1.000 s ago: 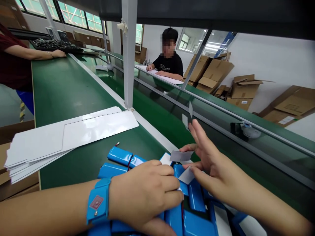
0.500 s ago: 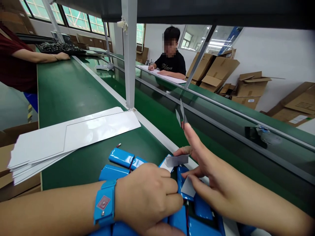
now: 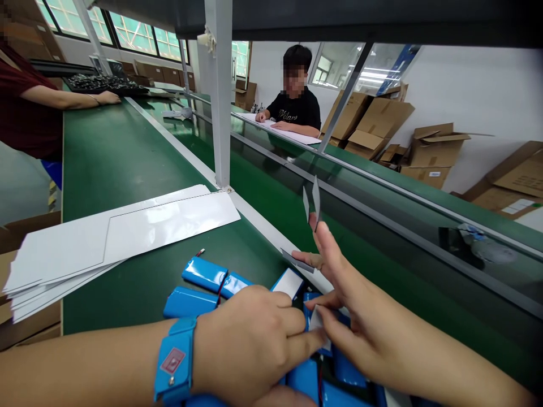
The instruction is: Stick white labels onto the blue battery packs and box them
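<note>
My left hand (image 3: 254, 339), with a blue wrist strap (image 3: 176, 362), is curled low over several blue-wrapped battery packs (image 3: 204, 272). Its index finger reaches to a small pale adhesive pad (image 3: 315, 319) by my right thumb; whatever lies under the curled fingers is hidden. My right hand (image 3: 352, 299) pinches that pad between thumb and a finger. Thin grey pads (image 3: 316, 198) cling to its raised fingertips, and another grey pad (image 3: 297, 260) sticks out from a lower finger. Between the hands, one pack carries a white pad (image 3: 288, 283) on top.
White sheets (image 3: 169, 223) are stacked on the green bench (image 3: 106, 164) at left. A white post (image 3: 218, 113) rises from the bench's rail. A plastic bag (image 3: 483, 246) lies across the channel. Two people work farther off; cardboard boxes (image 3: 379, 121) stand behind.
My left index finger has stretched right to the pad at my right thumb. That pad and the one on the lower finger have tilted. The view has shifted slightly.
</note>
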`<move>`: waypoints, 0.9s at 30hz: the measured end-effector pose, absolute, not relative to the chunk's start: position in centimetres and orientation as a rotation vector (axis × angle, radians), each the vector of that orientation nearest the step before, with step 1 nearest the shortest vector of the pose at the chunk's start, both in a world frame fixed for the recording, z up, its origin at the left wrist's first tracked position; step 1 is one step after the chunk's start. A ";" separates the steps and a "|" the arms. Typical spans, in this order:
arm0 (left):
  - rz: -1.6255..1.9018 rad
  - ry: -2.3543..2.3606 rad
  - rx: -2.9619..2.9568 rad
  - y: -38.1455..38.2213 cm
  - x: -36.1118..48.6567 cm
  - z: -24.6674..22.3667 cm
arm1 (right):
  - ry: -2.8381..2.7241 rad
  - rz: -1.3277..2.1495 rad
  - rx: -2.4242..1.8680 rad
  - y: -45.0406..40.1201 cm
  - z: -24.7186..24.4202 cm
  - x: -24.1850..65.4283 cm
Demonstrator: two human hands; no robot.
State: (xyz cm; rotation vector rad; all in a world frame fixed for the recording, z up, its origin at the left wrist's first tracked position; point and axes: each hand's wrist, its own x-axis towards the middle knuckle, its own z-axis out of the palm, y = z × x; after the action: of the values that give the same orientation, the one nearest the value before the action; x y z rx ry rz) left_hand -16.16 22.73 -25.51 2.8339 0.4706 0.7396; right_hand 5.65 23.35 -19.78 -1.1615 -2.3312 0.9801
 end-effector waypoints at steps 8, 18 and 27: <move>0.657 0.543 2.806 22.2 -15.6 -26.0 | -2.349 0.702 -1.026 24.5 -20.8 5.2; 0.687 0.543 2.750 22.4 -15.8 -24.7 | -1.674 0.797 -1.399 22.6 -17.4 8.6; 0.726 0.273 2.618 22.6 -15.1 -23.8 | -1.228 1.119 -1.546 19.4 -21.4 10.1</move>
State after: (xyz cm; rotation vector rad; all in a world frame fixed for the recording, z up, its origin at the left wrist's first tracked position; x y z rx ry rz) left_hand -15.11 22.61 -23.80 2.6183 0.2730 0.7264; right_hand 10.10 19.39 -21.41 -1.5463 -1.2276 1.1194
